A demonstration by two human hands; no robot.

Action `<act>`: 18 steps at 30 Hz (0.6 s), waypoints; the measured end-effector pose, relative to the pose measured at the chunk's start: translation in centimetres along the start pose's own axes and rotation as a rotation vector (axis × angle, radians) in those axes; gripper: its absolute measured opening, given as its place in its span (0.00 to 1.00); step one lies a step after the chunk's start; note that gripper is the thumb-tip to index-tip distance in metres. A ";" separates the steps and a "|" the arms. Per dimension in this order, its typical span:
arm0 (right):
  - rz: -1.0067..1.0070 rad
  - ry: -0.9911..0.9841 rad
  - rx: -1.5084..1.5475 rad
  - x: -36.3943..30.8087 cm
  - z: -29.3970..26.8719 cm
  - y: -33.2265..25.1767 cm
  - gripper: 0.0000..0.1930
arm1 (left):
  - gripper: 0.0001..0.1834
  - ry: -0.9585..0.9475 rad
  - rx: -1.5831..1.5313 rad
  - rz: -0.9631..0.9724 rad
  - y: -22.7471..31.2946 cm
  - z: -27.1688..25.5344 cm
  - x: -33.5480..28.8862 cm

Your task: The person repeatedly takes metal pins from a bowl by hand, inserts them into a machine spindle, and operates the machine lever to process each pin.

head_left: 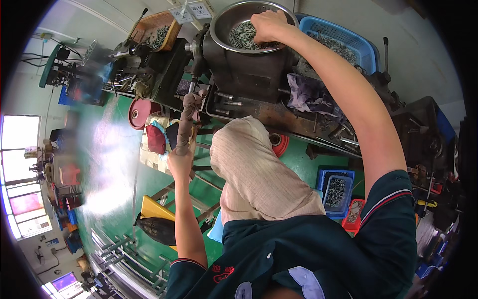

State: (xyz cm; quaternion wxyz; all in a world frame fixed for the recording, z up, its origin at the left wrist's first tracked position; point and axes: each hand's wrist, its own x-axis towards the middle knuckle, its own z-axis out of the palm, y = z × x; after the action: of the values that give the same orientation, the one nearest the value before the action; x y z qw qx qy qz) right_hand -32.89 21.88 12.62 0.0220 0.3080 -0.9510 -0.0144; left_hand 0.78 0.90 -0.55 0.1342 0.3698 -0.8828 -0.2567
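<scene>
My left hand is wrapped round the lower end of a long machine lever bound in brown cloth. At the top, my right hand reaches over a round steel bowl, its curled fingers down at a heap of small metal pins. Whatever lies between those fingertips is hidden. The bowl stands on top of a dark machine head. Beneath it, a few short metal cylinders lie on the machine's oily bed.
A blue plastic basket of small metal parts stands right of the bowl. Behind the lever is an orange-brown bin of pins. Crumpled dark cloth lies on the bench. Blue bins and a red tray sit low at right.
</scene>
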 end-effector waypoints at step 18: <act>0.135 0.070 1.119 -7.1 10.6 12.2 0.08 | 0.16 -0.029 -0.054 -0.078 -0.2 0.0 0.2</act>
State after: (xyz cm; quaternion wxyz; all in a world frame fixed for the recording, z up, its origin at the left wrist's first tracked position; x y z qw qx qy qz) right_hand -34.78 36.08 2.31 -0.1121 0.2114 -0.8301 0.5036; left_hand 0.74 0.68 -0.64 0.1209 0.3964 -0.8624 -0.2908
